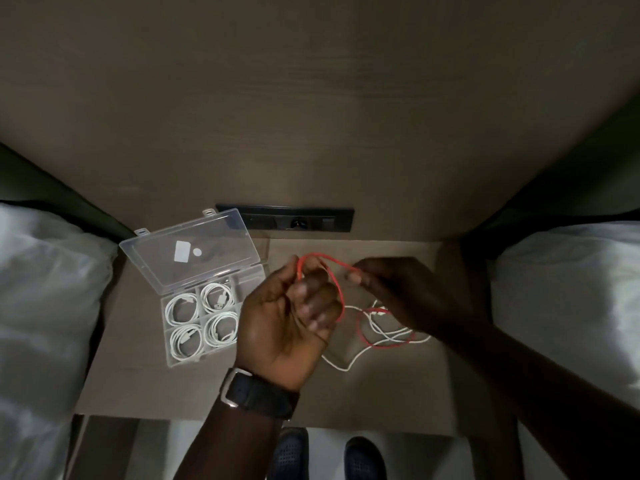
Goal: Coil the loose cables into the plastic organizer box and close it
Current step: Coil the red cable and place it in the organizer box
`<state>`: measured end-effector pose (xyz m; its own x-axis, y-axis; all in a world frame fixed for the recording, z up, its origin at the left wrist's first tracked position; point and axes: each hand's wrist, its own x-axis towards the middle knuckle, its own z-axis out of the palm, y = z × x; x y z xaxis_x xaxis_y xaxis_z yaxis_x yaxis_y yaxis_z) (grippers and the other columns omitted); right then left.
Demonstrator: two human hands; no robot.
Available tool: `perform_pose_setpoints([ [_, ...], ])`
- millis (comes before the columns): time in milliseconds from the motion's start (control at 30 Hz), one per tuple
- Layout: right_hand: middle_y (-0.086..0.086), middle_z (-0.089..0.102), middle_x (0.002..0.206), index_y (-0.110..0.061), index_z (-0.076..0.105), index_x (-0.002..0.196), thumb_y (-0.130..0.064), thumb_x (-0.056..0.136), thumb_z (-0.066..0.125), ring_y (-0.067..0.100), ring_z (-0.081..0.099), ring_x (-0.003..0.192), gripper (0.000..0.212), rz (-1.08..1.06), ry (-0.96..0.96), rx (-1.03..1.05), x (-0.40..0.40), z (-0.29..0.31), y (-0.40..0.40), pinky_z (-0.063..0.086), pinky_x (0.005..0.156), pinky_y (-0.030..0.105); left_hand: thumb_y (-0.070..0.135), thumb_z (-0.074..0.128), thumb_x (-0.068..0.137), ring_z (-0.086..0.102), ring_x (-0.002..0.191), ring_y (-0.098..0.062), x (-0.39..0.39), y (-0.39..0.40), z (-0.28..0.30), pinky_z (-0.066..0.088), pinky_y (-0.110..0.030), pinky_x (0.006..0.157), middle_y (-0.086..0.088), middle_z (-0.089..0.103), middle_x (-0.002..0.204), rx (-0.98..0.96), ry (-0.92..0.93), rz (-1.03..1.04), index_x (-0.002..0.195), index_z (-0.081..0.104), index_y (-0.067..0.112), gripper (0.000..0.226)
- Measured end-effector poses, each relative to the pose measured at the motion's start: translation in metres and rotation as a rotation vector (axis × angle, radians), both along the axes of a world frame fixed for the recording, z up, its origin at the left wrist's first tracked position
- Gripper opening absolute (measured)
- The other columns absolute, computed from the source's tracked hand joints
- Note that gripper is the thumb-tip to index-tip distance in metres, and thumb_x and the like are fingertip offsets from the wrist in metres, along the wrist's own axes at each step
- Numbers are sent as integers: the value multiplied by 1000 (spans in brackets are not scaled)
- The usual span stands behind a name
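Hands over bench (pixel 398 403): left hand (pixel 287 327) fingers curled around red cable (pixel 341 299) loop; right hand (pixel 398 285) fingers pinch its strand. Organizer box (pixel 194 296) lies open at 9 o'clock, holding coiled white cables (pixel 202 320).

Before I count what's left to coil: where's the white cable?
Head view: the loose white cable lies on the table, right of the left hand, below the right hand, tangled with the red cable.

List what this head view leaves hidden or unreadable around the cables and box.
- Organizer box: right compartments hidden behind left hand.
- Red cable: part hidden inside left hand's fingers.
- Right hand: motion-blurred, so grip unclear.
- Lid stickers: too small to read.
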<state>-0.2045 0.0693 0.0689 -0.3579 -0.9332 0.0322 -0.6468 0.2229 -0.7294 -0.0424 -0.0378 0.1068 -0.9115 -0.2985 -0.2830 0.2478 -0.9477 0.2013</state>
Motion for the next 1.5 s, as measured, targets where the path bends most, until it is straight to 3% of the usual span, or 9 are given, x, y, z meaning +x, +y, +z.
perform_pose_setpoints([
  [200, -12, 71, 102, -33, 53, 114, -48, 101, 39, 12, 69, 92, 25, 280, 102, 177, 35, -10, 50, 51, 75, 30, 10, 40, 99, 67, 72, -15, -10, -50, 2, 55, -23, 66, -3, 70, 79, -209, -173, 502, 99, 65, 5, 25],
  [367, -7, 70, 87, -32, 58, 102, -46, 99, 41, 13, 68, 74, 22, 293, 330, -112, 10, 45, 17, 55, 62, 31, 12, 42, 103, 60, 67, -36, -15, -1, -33, 51, -41, 65, -21, 64, 77, -1272, -587, 50, 95, 65, 8, 24],
  [533, -7, 64, 71, -20, 68, 77, -45, 82, 73, 11, 62, 66, 26, 134, 46, -101, -33, 37, -20, 50, 61, 36, 44, 41, 99, 36, 40, -8, 0, 25, -24, 29, -19, 39, 5, 43, 52, -600, -409, -105, 83, 70, 9, 48],
  [667, 1, 57, 59, -13, 60, 73, -35, 93, 63, 14, 55, 56, 30, 87, -153, 100, -3, -18, -1, 47, 60, 40, 33, 36, 100, 42, 49, -4, 1, 2, 4, 35, -16, 46, 7, 46, 59, -127, -136, 227, 87, 62, 12, 35],
  [867, -8, 62, 80, -29, 53, 93, -57, 99, 37, 5, 61, 71, 33, 275, -94, 151, 54, -31, 69, 50, 65, 32, 11, 41, 102, 57, 63, -12, -3, -47, -7, 48, -23, 65, -2, 57, 75, -543, -465, 606, 94, 60, 5, 22],
  [1033, -23, 62, 99, -52, 55, 100, -58, 100, 36, -8, 62, 83, 20, -8, 35, -117, -1, 10, 53, 44, 70, 6, 16, 47, 101, 54, 55, -16, -1, 7, -40, 45, -28, 55, -8, 59, 65, -1269, -610, -103, 86, 59, -4, 28],
  [1167, -11, 67, 73, -38, 63, 85, -64, 91, 50, 2, 64, 65, 30, -220, 141, -119, -41, 14, 18, 50, 62, 29, 51, 45, 97, 41, 39, -10, 3, 46, -34, 35, -20, 41, 3, 47, 48, -797, -481, -239, 78, 70, 8, 54],
  [1300, -4, 54, 53, -23, 52, 65, -64, 92, 46, -1, 53, 51, 49, -160, 6, 41, 6, -23, 18, 45, 57, 29, 38, 40, 100, 40, 41, -4, -5, 28, -19, 34, -16, 38, 8, 45, 51, -135, -174, 55, 84, 63, 9, 40],
  [1500, -11, 71, 94, -33, 59, 110, -45, 97, 43, 12, 68, 89, 24, 176, 29, 156, 62, -26, 61, 53, 73, 37, 15, 39, 102, 54, 60, -12, -10, -8, -46, 48, -23, 61, 2, 54, 68, -336, -582, 442, 92, 60, 11, 24],
])
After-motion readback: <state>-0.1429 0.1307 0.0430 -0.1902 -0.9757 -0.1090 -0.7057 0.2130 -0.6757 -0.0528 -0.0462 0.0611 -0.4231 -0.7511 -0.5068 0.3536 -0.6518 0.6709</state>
